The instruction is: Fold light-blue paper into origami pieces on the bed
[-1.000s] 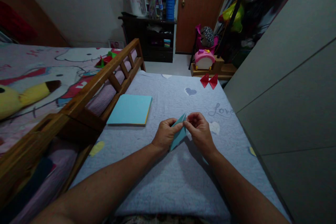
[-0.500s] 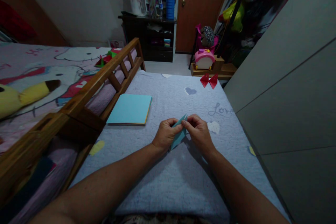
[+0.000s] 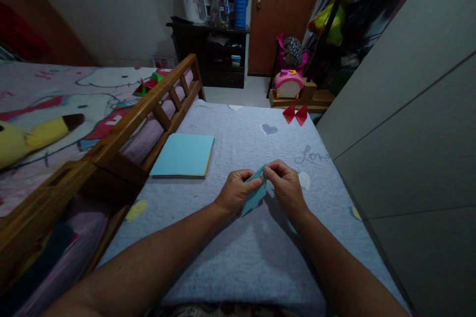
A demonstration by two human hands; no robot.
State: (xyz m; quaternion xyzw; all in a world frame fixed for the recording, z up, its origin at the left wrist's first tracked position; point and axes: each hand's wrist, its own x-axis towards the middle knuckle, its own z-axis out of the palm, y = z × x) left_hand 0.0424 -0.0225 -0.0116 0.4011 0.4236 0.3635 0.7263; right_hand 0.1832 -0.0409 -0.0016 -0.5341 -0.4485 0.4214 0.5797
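A small folded piece of light blue paper (image 3: 254,200) is held tilted above the bed, between both hands. My left hand (image 3: 236,190) grips its left side, thumb lying across the face and fingers behind. My right hand (image 3: 284,182) pinches the upper right corner between thumb and fingertips. Left of the hands, a stack of square coloured paper (image 3: 184,155) lies flat with a light blue sheet on top. At the far right corner of the bed stand two red folded paper pieces (image 3: 289,114), side by side.
A blue patterned bedsheet (image 3: 230,257) spreads under my arms. Along the left runs a wooden rail (image 3: 141,106), with a yellow plush toy (image 3: 44,133) on another bed beyond it. A pale cabinet (image 3: 401,124) borders the right side. A dark shelf (image 3: 208,54) stands at the back.
My right hand has shifted slightly to the right along with the upper corner of the folded paper. The left hand keeps its grip almost in place.
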